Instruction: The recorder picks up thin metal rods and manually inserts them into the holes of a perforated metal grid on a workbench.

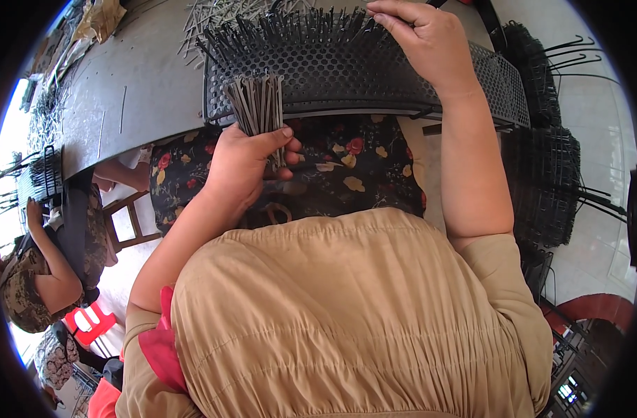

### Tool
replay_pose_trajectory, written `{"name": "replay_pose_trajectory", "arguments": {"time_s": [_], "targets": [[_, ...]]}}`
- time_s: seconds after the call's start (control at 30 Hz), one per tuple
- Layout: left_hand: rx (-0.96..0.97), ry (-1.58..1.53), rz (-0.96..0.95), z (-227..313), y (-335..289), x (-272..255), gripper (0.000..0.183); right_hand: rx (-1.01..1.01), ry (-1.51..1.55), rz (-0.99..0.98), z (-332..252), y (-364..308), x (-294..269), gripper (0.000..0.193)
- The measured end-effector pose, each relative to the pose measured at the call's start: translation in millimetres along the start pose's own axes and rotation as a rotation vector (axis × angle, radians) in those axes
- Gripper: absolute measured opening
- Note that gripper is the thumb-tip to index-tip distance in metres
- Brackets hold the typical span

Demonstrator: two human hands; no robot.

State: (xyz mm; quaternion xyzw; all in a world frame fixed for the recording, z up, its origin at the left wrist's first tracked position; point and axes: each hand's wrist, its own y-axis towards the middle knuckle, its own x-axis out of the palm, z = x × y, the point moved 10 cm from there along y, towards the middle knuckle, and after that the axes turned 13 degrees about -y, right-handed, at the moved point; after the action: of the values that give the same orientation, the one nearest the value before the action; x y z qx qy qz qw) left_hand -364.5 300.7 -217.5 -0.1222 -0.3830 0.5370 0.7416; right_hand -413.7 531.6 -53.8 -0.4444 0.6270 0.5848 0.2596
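My left hand (238, 159) is closed round an upright bundle of thin grey metal strips (255, 104), thumb across its front, in front of the near edge of a black perforated metal rack (318, 87). Along the rack's far side stands a dense row of dark, thin rods (297, 31), their tips uneven. My right hand (433, 45) reaches over the rack to the right end of that row. Its thumb and forefinger are pinched together near the picture's upper edge. Whatever lies between those fingertips is too small to make out.
Loose grey strips (210, 24) lie scattered on the grey table (144, 83) behind the rack. Stacked black wire racks (541, 181) with protruding hooks stand at the right. A dark floral cloth (346, 164) covers my lap. Another person (53, 258) works at the far left.
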Motion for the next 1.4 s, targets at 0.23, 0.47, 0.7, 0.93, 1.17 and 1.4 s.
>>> {"name": "replay_pose_trajectory", "arguments": {"time_s": [0.23, 0.47, 0.7, 0.93, 1.17, 1.4], "targets": [[0.003, -0.002, 0.015, 0, -1, -1, 0.013, -0.043, 0.078, 0.049, -15, 6, -9, 0.016], [0.044, -0.009, -0.033, 2, -3, 2, 0.012, -0.233, -0.015, 0.259, -42, -11, -20, 0.015], [0.031, -0.013, -0.165, 1, -7, 24, 0.012, 0.435, 1.055, -0.343, -66, -59, 51, 0.037], [0.056, -0.017, -0.154, 6, -12, 35, 0.009, 0.55, 1.051, -0.299, -50, -72, 62, 0.023], [0.061, -0.049, -0.146, 3, -7, 30, 0.009, 0.622, 1.16, -0.312, -44, -77, 69, 0.023], [0.138, 0.055, -0.095, 6, -6, 27, 0.012, 0.652, 1.113, -0.363, -41, -81, 74, 0.021]]}}
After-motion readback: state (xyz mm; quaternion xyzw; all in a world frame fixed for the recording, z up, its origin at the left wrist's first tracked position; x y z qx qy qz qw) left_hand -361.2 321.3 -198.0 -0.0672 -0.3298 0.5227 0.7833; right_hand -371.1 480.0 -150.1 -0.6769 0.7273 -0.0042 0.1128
